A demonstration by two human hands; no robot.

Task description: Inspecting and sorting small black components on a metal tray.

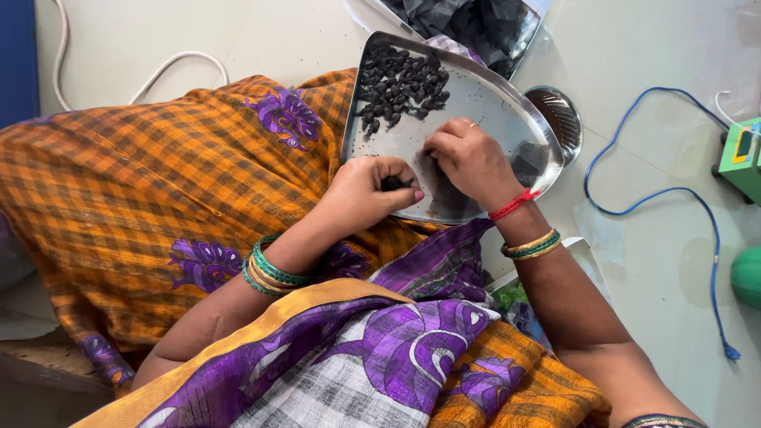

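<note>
A large steel tray (507,111) rests on my lap, tilted over the orange checked cloth (158,182). A heap of small black pods (400,83) lies at its far end, with fine dark bits scattered around. My left hand (369,190) is closed around one small black piece (392,184) at the tray's near edge. My right hand (468,158) sits beside it over the tray, fingers curled down onto a dark pile; whether it grips anything is hidden. Another dark heap (527,162) lies to its right.
A small steel bowl (559,119) stands on the floor right of the tray. A second tray with black material (476,24) is behind. A blue cable (674,194) loops across the pale floor toward a green device (741,158). A white cord (170,67) lies at top left.
</note>
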